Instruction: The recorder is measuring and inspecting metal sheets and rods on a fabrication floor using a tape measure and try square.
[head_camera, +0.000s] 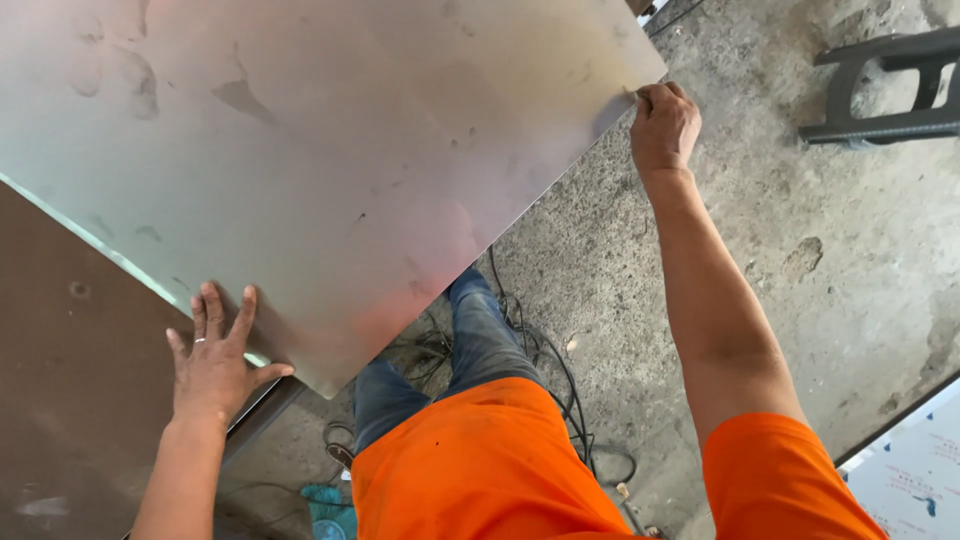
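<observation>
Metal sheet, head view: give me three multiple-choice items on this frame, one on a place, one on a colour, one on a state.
1. Where does the right hand grip the metal sheet?
A. its far right corner
B. its near left edge
C. its middle

2. What colour is the person's shirt?
A. blue
B. orange
C. white

3. How does the left hand meet the sheet?
A. clenched in a fist
B. lifted clear of it
C. flat, fingers spread

Answers: 1 A, the fingers pinch the corner over the concrete floor. 2 B, torso and sleeve are bright orange. 3 C, the palm lies open on the near edge.
</observation>
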